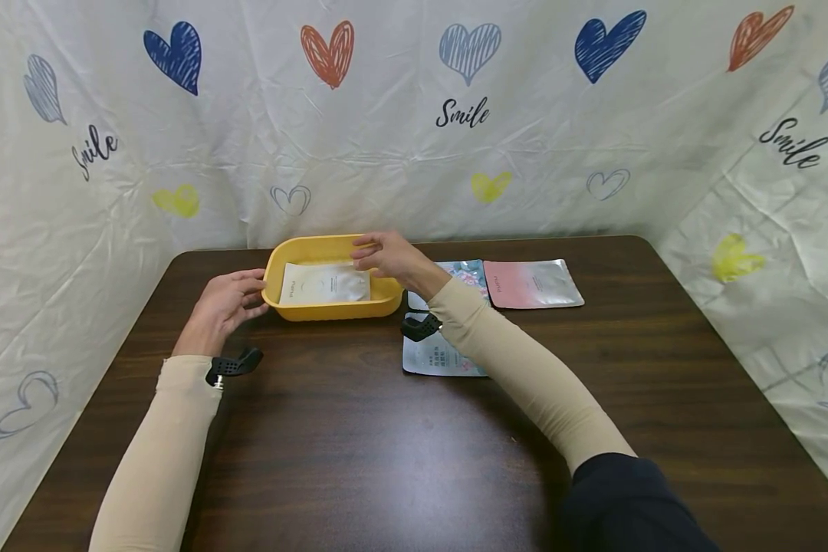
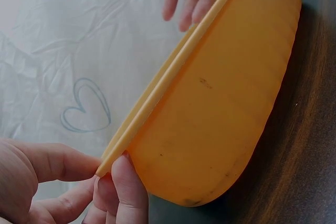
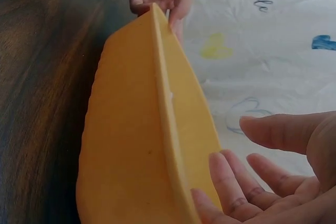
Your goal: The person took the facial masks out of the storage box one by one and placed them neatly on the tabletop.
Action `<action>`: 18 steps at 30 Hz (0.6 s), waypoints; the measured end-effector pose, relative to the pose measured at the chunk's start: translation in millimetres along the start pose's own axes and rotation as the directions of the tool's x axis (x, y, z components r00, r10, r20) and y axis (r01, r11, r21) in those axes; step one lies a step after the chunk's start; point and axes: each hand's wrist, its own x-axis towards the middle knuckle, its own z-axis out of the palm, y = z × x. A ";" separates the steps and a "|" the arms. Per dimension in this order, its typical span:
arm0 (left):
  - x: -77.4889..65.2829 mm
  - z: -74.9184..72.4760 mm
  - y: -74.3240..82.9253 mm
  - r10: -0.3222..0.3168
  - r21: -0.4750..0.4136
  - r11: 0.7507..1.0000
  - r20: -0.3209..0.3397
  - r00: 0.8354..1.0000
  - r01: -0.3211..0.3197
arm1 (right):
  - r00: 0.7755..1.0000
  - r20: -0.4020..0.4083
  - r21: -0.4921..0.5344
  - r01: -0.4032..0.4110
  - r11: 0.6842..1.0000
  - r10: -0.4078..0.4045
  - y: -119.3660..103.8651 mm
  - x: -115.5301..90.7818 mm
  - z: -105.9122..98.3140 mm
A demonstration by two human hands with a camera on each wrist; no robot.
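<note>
A yellow plastic basket [image 1: 338,310] sits near the back of the table, left of its middle. Inside it lies a flat white packet [image 1: 324,284] with small print. At the basket's left end, my left hand [image 1: 224,307] pinches the rim between thumb and fingers, as the left wrist view shows up close. Over the right end of the basket is my right hand [image 1: 396,261]. Its fingers are loosely bent and apart from the thumb, with nothing between them in the right wrist view. Whether those fingertips touch the rim, I cannot tell.
Right of the basket, a pink and silver packet [image 1: 534,284] lies flat beside a blue flowered packet [image 1: 471,274]. Nearer the front is a pale blue packet [image 1: 441,354], partly behind the right forearm. A white cloth with hearts [image 1: 386,169] hangs behind the brown table [image 1: 303,437].
</note>
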 end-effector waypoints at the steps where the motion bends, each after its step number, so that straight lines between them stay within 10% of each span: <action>1: -0.3 -0.1 0.0 0.001 0.000 1.000 0.001 1.000 -0.001 | 1.000 -0.003 0.003 -0.007 1.000 0.007 0.7 1.7 1.2; 18: -1.9 0.3 -0.5 0.005 0.000 1.000 -0.008 1.000 -0.005 | 0.994 -0.034 -0.011 -0.100 0.995 0.099 9.5 16.0 15.6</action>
